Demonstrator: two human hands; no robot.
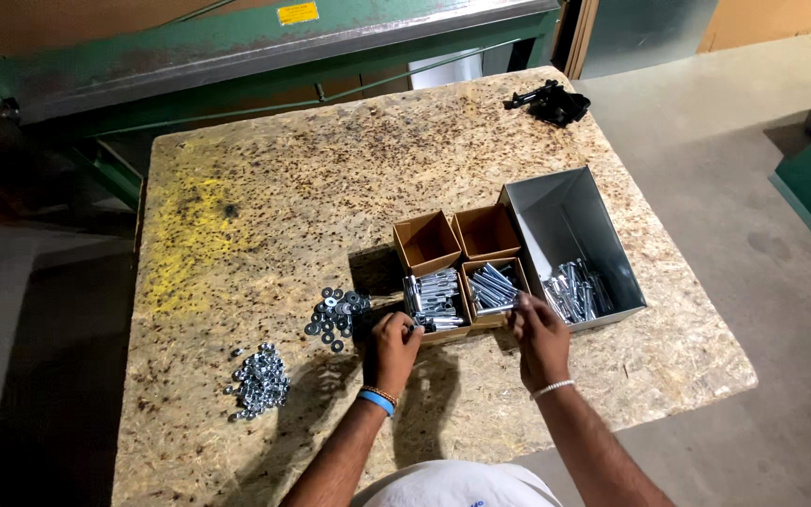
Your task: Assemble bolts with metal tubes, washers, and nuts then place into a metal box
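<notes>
A chipboard table fills most of the view, with a green metal machine behind its far edge. On the right part of the table stands an open grey metal bin, the biggest container, with a heap of shiny bolts in its near end. Just left of the bin sit four small cardboard boxes, touching one another in a square. The two far boxes look bare inside. The near left box holds bolts lying side by side, and the near right box holds another bundle of bolts.

The left hand rests at the near left box's front corner, fingers curled; whether they pinch anything cannot be told. The right hand is at the near right box's front edge, fingertips bent onto the bolts there; its hold is not clear either.

Left of the boxes lies a loose cluster of dark washers, and farther left a pile of silvery nuts. A black object lies at the far corner.
</notes>
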